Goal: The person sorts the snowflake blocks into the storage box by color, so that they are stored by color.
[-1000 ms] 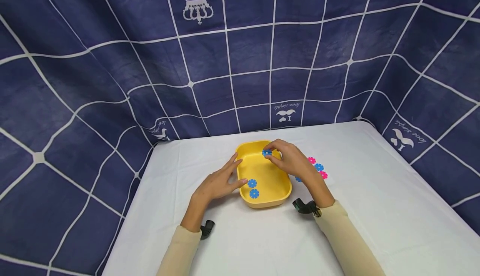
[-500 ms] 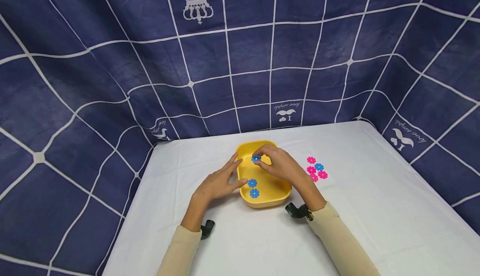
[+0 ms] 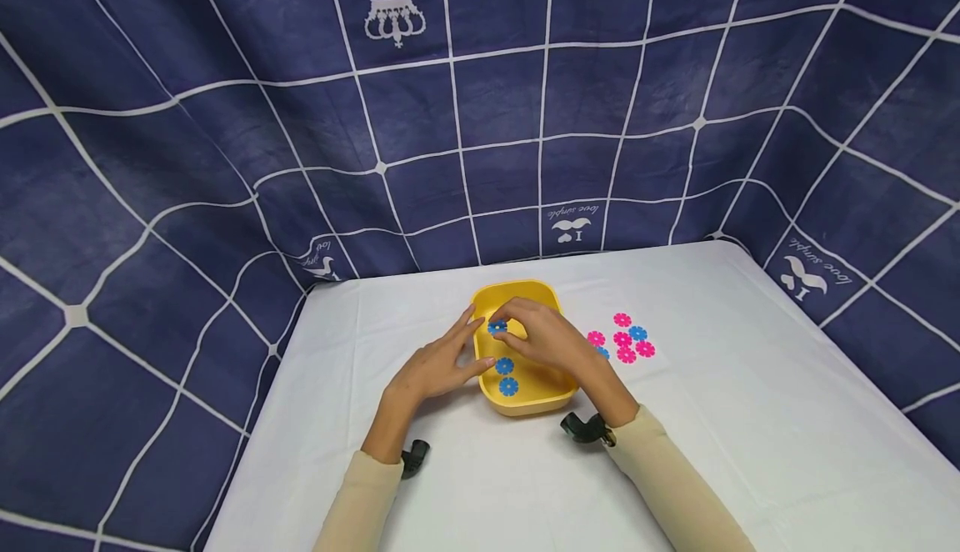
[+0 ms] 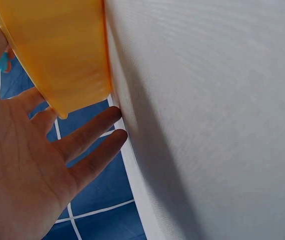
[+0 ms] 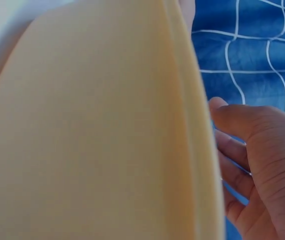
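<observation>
Right hand (image 3: 538, 337) pinches blue disc (image 3: 497, 328) over tray (image 3: 536, 389), ten o'clock; left hand (image 3: 437, 366) spread, apparently touching tray at nine.

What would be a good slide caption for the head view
The right hand pinches a blue notched disc over a yellow tray, the left hand touching the tray's side.

The tray (image 3: 538, 378) is yellow, discs (image 3: 622, 339) blue or pink, curtain (image 3: 498, 177) white-gridded navy.
</observation>
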The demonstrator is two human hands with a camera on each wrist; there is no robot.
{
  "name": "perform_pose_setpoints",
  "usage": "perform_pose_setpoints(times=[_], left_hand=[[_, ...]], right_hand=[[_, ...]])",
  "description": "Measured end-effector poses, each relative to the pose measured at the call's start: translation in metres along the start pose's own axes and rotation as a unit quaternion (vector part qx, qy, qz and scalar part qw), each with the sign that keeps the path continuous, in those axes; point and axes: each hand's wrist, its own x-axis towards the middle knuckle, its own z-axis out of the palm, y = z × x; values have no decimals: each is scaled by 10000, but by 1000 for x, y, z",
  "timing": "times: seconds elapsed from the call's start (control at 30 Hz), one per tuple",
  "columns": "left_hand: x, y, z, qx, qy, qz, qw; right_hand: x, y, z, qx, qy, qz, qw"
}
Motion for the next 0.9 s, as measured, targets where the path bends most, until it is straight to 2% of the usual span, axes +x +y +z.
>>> perform_pose_setpoints(times=[0.23,0.53,0.9], left_hand=[[0,1,-1,-15,-4,5,10000],[-1,1,-1,-8,-46,-24,10000],[1,0,-1,15,-24,5,10000]], right_hand=[[0,0,3,6,0,45,10000],[-1,4,10,36,-84,323,9994],[0,14,23,-172,-194,278,9993]])
